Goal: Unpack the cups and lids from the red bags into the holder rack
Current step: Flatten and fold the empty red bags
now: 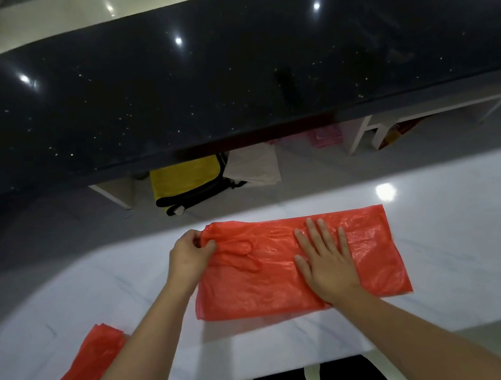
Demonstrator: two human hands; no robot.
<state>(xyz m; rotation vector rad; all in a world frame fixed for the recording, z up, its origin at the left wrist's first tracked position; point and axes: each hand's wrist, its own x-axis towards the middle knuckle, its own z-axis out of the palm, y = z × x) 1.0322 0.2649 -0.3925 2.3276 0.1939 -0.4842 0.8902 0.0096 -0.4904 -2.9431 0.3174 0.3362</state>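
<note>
While the right hand (pixel 326 259) lies flat with its fingers straight and spread on the middle of a flattened red thin-plastic bag (pixel 375 249), the left hand (pixel 187 257) pinches the bunched handle end of that bag at its far left corner, fingers curled round the gathered plastic. This bag lies spread out on the white marble-patterned counter (pixel 461 239), long side running left to right, with nothing showing inside it; its near edge lies close to the counter's near edge, and its far edge sits just short of the counter's far edge. Bare counter stretches well out to the right of the bag and also to the left, past the left hand. Near the lower left, partly hidden by the left forearm, a second flattened red plastic bag (pixel 84 371) lies on the same counter, well apart from the first. Beyond the far edge runs a strip of pale floor, then a long glossy black speckled bar top (pixel 226 79). Under it a yellow and black bag (pixel 186 180) and a beige sack (pixel 255 166) sit on the floor.
</note>
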